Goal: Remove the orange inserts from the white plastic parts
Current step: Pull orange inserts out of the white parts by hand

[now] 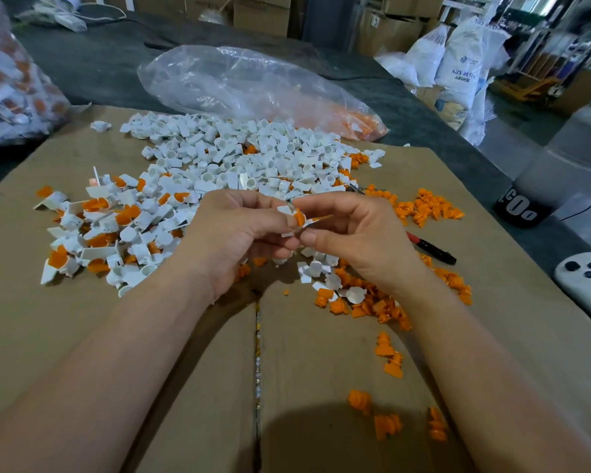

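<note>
- Closest to me, loose orange inserts (pixel 386 425) lie scattered on the cardboard sheet (pixel 151 353), mostly to the right. I take that side as the drop zone for pulled pieces.
- Above them, the left hand (pixel 239 230) pinches a white plastic part (pixel 285 210) in curled fingers, bracing it in the air over the sheet.
- The right hand (pixel 352 233) meets it, thumb and forefinger pinching at the orange insert (pixel 299 217) seated in that part. I judge this is the pull itself, with one hand anchoring and the other drawing.
- Just right of the hands lies a black and red marker (pixel 430 249), untouched.
- To the left, a heap of unprocessed parts (pixel 93 227) showing orange sits within easy reach.
- Farther off, emptied white parts (pixel 253 148) are piled, kept apart from the work, I reckon.
- Beyond them lies a clear plastic bag (pixel 253 83) with orange pieces at its right end.
</note>
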